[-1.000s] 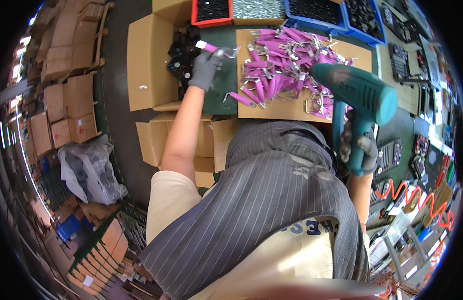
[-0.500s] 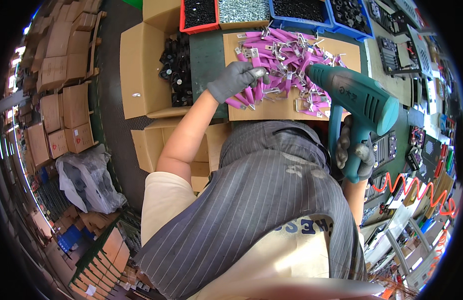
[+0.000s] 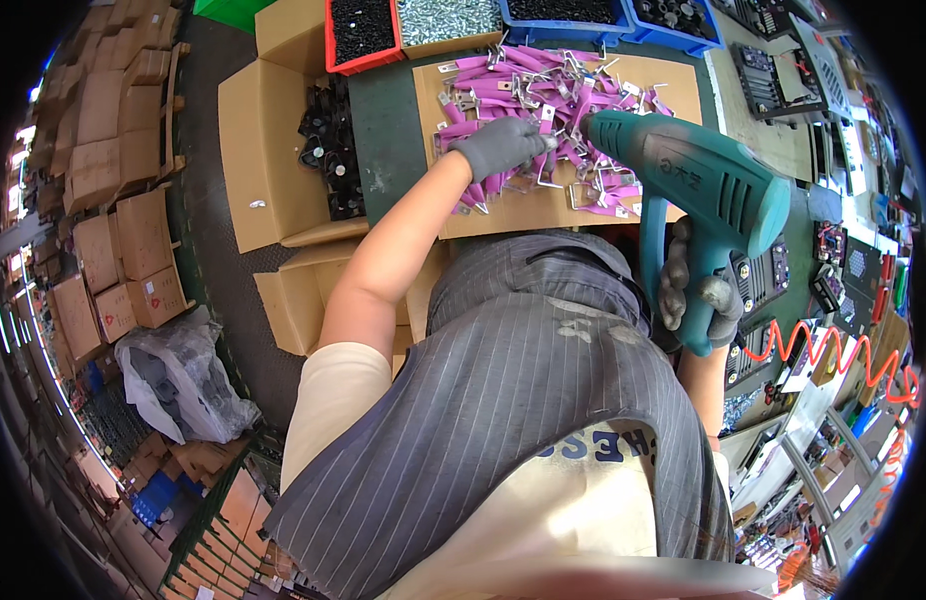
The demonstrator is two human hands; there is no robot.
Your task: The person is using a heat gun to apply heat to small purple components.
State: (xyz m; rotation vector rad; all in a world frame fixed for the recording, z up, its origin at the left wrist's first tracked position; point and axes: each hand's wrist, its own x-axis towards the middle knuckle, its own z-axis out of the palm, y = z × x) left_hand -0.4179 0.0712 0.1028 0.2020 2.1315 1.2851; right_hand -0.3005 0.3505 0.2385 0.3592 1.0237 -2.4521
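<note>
My left hand (image 3: pixel 505 147), in a grey glove, is closed at the fingertips on a purple-sleeved metal strip (image 3: pixel 546 122), whose bare metal end points up. It hovers at the left part of a heap of similar purple-sleeved strips (image 3: pixel 523 85) on a cardboard sheet (image 3: pixel 673 85). Wrapped round the handle of a teal heat gun (image 3: pixel 698 175) is my gloved right hand (image 3: pixel 718 305). The gun's dark nozzle points left over the heap, a short distance from the strip in my left hand. Part of the right hand lies behind the handle.
Beyond the heap stand a red bin (image 3: pixel 365 60) of black parts, a box of silvery screws (image 3: pixel 448 22) and blue bins (image 3: pixel 573 35). An open carton (image 3: pixel 251 165) with black parts is at left. An orange coiled hose (image 3: pixel 833 350) hangs at right.
My left hand has moved right with the strip, closer to the heat gun's nozzle. The view has shifted slightly; my right hand keeps its grip on the heat gun.
</note>
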